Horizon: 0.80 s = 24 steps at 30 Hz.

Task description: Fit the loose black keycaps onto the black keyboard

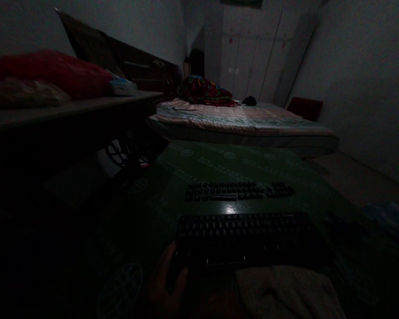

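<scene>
On the far left of this dim room, a red bundle (pixel 76 75) runs out past the edge of sight. Further right, the green bench (pixel 186 168) loses its left border in blackness. Low down, the left hand (pixel 164 277) sits at the near left corner of a black keyboard (pixel 244 228), fingers and thumb to either side; whether its grip is closed I cannot tell. The keyboard is on the bench, its long axis left to right, squarely across the person's front, with key rows along its far half and the near half almost swallowed by dark. Just beyond, loose keycaps (pixel 232 191) lie in rows along the same axis. The right hand (pixel 217 303) is at best a dim patch beside brownish fabric (pixel 286 288), cut off below; I cannot read its grip. At far right, bluish cloth (pixel 390 217) is cut off too.
</scene>
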Tool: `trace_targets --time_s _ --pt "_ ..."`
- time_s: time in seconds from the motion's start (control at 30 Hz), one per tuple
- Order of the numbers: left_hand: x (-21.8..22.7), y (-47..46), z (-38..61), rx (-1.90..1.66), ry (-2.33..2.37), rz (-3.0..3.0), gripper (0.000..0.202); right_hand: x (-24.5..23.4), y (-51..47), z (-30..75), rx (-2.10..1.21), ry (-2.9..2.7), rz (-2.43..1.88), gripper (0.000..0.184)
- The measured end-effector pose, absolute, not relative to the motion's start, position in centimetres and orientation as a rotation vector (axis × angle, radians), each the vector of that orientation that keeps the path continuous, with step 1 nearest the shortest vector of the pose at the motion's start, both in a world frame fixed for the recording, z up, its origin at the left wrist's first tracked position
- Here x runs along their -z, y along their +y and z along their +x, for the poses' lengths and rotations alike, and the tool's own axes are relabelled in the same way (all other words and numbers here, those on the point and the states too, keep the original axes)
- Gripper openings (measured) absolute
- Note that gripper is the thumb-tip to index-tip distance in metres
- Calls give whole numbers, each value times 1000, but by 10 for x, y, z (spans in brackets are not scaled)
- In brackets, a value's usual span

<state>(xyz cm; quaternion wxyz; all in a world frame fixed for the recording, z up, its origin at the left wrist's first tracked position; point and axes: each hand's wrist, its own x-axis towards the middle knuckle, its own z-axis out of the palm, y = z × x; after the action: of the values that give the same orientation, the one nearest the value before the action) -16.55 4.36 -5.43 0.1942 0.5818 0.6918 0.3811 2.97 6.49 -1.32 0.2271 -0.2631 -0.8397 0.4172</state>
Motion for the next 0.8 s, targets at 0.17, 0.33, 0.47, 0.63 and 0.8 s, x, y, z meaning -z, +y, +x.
trace_targets --time_s 0.17,0.33,0.47,0.63,0.8 --pt "47 41 -163 -1022 1923 1628 62 13 28 23 -1132 -2264 -757 27" --pt "45 41 -166 -1015 1896 1682 54 15 8 16 -1101 -2202 -812 23" --pt "44 38 -165 -1035 1890 1657 50 16 9 15 -1098 -2179 -813 24" --pt "31 34 -168 -989 1889 1563 55 14 7 15 -1106 -2163 -778 24" --pt "-2 61 -184 -979 1913 1578 50 13 7 15 -1096 -2158 -737 23"
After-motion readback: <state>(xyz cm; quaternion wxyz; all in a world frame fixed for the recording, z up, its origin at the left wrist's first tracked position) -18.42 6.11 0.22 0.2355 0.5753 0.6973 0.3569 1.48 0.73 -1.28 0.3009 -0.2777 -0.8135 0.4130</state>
